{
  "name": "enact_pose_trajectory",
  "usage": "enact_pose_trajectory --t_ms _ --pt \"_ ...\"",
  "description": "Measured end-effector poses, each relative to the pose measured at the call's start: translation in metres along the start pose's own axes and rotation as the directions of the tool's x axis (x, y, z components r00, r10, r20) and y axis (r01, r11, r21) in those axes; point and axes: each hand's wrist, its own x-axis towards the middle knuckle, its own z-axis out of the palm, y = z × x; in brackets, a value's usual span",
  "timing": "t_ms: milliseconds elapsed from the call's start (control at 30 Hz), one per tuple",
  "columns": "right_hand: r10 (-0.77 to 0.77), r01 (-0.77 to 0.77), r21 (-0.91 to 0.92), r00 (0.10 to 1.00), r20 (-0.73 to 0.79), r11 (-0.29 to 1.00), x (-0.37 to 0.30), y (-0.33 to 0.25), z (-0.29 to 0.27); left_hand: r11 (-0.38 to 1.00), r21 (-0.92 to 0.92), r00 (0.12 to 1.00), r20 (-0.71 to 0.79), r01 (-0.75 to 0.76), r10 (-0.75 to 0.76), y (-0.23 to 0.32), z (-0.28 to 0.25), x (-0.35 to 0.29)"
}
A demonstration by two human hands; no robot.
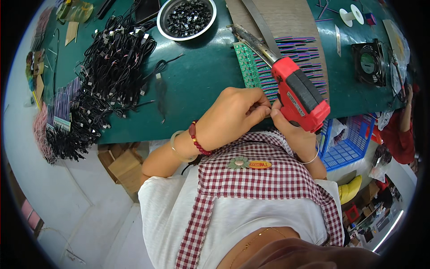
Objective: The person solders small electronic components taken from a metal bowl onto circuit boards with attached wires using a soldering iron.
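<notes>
My left hand [233, 112] is closed in a pinch near the table's front edge, thumb against fingertip. Whatever lies between those fingers is too small to make out. My right hand [293, 134] meets it fingertip to fingertip, while holding a red and black soldering gun [295, 89]. The gun partly covers that hand, and its metal barrel [262, 48] points up and to the left. Beneath the barrel lies a panel of green circuit boards [245, 65], with rows of purple, pink and black wires [316, 67] running right from it over a brown board.
A heap of black USB cables [114, 62] covers the left of the green table. At the back stands a metal bowl [160, 22] of small black parts. To the right are a black fan [368, 62], a white spool [351, 15] and, lower down, a blue crate [342, 154].
</notes>
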Motion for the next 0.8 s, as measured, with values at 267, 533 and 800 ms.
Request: enact_pose_trajectory --t_ms 267,533,800 --pt "0.101 -0.087 0.087 0.98 -0.172 0.992 -0.002 0.006 -0.011 0.873 -0.308 0.926 0.111 0.377 -0.361 -0.04 -0.054 0.035" --pt "0.105 -0.088 0.113 0.983 -0.153 0.99 -0.011 0.021 -0.026 0.797 -0.403 0.889 0.113 0.449 -0.444 -0.072 -0.063 0.058" --pt "0.118 -0.109 0.101 0.989 -0.084 0.989 -0.014 0.034 -0.024 0.808 -0.386 0.892 0.111 0.445 -0.438 -0.072 -0.062 0.06"
